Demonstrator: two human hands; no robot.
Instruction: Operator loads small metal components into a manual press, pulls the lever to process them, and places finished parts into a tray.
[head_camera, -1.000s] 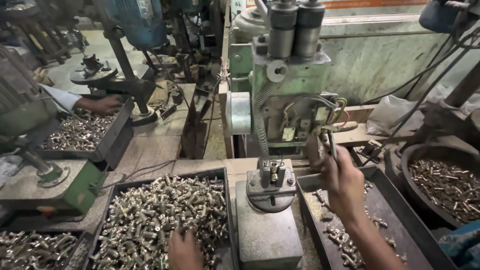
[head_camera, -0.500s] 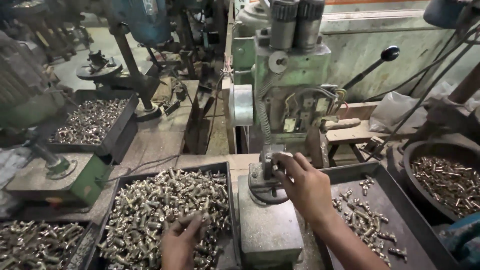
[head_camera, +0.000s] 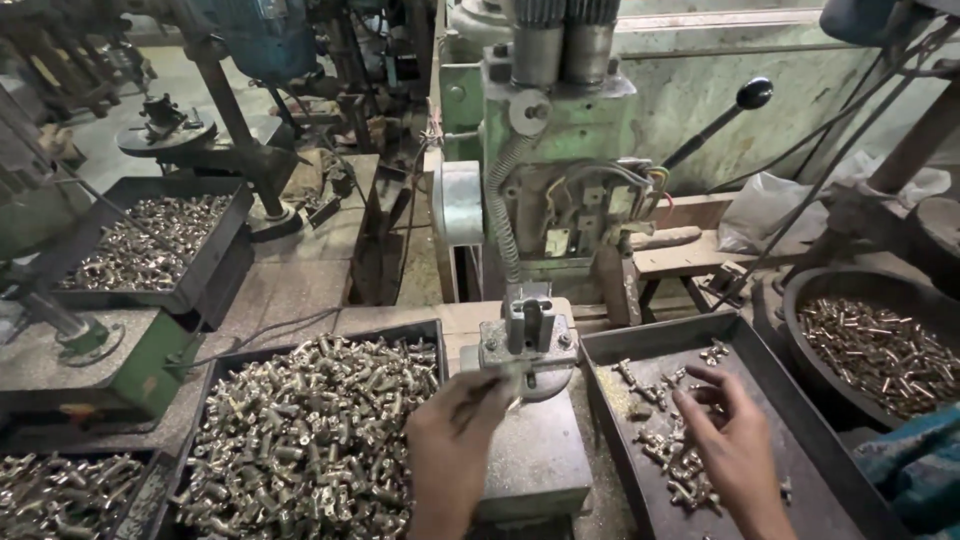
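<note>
Centrally, looming at twelve o'clock: green drill press (head_camera: 560, 150). Brimming at seven o'clock: tray of metal fittings (head_camera: 310, 440). Hovering spread-fingered over dark tray (head_camera: 800, 400) at five o'clock: right hand (head_camera: 730, 450). Pinching small fitting (head_camera: 495, 385) beside fixture (head_camera: 528, 335): left hand (head_camera: 450, 440).

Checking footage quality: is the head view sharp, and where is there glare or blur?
Head view: mostly sharp; the left hand is motion-blurred by the fixture; glints off the metal parts; top-left corner falls dark; edges bend slightly.
</note>
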